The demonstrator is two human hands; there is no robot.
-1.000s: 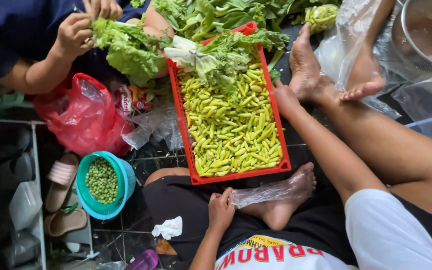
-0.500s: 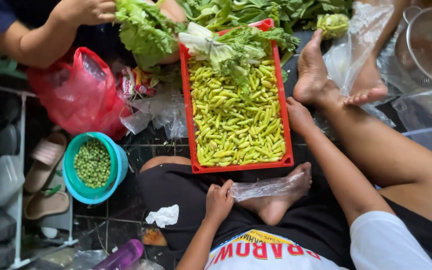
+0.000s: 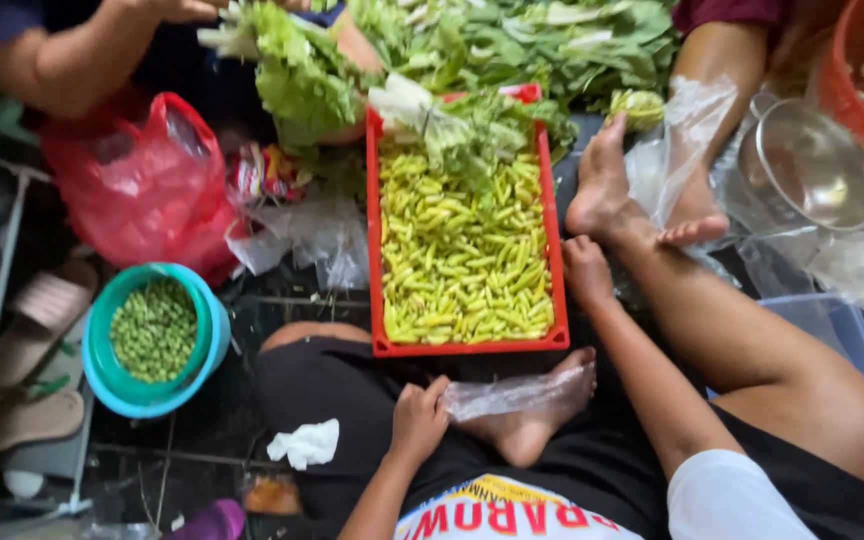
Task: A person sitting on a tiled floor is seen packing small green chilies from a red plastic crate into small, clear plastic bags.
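My left hand [image 3: 418, 418] grips one end of a clear plastic bag [image 3: 517, 392] that lies across my bare foot [image 3: 537, 425]. Just beyond the foot stands a red tray [image 3: 472, 347] filled with yellow-green chillies [image 3: 462, 265]. My right hand [image 3: 586, 272] rests with curled fingers beside the tray's right rim, against my other foot [image 3: 607, 190]. Nothing shows in it. Leafy greens [image 3: 472, 125] spill over the tray's far end.
Another person's arm [image 3: 82, 50] at the top left holds a lettuce bunch [image 3: 297, 75]. A teal bowl of green peas [image 3: 152, 335] and a red plastic bag [image 3: 147, 180] are at the left, with sandals [image 3: 32, 365] beside them. A metal bowl [image 3: 817, 165] and an orange bucket [image 3: 847, 60] are at the right.
The view has slid, so the tray sits further right and lower. The other person's hands have lifted the lettuce towards the top edge. My hands have stayed in place.
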